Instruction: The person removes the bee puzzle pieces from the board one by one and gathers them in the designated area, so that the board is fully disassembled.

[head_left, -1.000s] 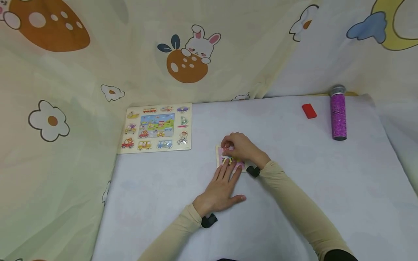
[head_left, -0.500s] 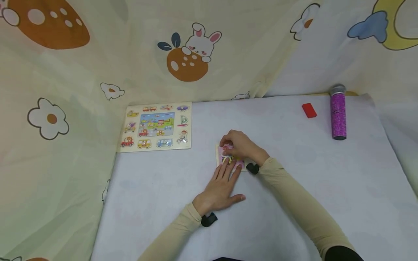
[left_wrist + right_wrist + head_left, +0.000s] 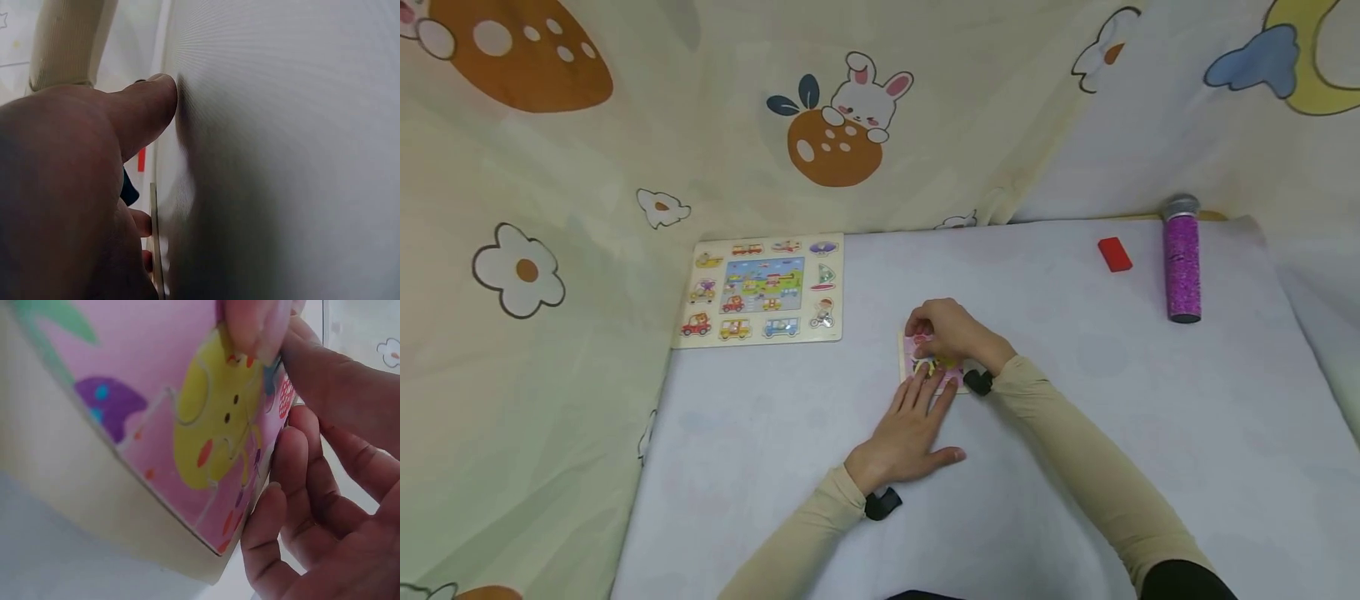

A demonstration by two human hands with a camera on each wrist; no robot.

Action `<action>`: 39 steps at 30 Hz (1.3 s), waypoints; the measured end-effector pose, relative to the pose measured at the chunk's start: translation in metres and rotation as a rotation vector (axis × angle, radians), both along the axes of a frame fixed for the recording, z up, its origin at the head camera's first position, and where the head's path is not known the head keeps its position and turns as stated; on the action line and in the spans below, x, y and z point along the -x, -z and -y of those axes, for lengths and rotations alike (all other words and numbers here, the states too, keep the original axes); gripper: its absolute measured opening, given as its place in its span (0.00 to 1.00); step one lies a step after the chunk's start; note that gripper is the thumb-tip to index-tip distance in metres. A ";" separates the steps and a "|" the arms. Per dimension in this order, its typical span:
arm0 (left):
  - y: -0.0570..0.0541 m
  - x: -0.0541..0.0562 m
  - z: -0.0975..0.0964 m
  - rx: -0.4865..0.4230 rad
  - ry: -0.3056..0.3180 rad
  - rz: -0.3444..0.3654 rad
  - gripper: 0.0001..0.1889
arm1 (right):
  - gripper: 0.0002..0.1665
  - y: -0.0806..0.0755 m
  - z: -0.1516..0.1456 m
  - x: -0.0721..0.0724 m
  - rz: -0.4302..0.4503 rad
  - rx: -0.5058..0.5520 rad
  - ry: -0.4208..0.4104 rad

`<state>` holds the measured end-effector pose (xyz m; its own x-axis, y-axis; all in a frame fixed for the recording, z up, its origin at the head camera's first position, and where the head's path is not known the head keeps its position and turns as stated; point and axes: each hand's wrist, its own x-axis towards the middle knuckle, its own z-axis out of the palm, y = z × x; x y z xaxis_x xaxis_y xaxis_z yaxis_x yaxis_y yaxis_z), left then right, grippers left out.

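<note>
A small pink jigsaw puzzle (image 3: 908, 367) in a pale wooden tray lies mid-table; a yellow cartoon animal (image 3: 194, 434) fills much of its picture in the right wrist view. My left hand (image 3: 901, 442) lies flat, its straight fingertips resting on the puzzle's near part and its thumb spread out on the cloth. Over the far part my right hand (image 3: 953, 335) bends down, thumb and curled fingers pinching a puzzle piece (image 3: 286, 399) with a red patch, mostly hidden by the fingers. In the left wrist view, the tray's edge (image 3: 156, 250) shows beyond the left thumb (image 3: 147, 112).
A larger wooden board (image 3: 832, 329) with vehicle pictures lies at the far left. Toward the far right are a red block (image 3: 1115, 255) and a glittery purple microphone-shaped cylinder (image 3: 1183, 262). A patterned cloth curtain (image 3: 737, 167) hangs along the table's back edge.
Both hands keep almost the same places on the puzzle. The whole head view shifts slightly; no object is visibly moved.
</note>
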<state>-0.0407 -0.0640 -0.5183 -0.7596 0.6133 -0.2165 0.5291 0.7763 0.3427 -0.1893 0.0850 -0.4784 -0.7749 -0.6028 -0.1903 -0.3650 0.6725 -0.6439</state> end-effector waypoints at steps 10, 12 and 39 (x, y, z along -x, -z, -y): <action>0.000 0.000 0.000 -0.004 -0.009 0.003 0.52 | 0.17 0.002 0.000 0.000 -0.023 0.013 -0.025; 0.000 0.000 0.000 0.000 -0.009 0.000 0.52 | 0.18 0.003 -0.001 -0.001 -0.024 0.022 -0.027; 0.002 -0.002 -0.001 0.013 -0.021 -0.016 0.53 | 0.19 0.009 -0.008 -0.004 -0.034 0.134 -0.049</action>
<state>-0.0387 -0.0628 -0.5199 -0.7757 0.5944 -0.2119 0.5181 0.7916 0.3238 -0.1851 0.0935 -0.4869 -0.7487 -0.6581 -0.0797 -0.4179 0.5620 -0.7138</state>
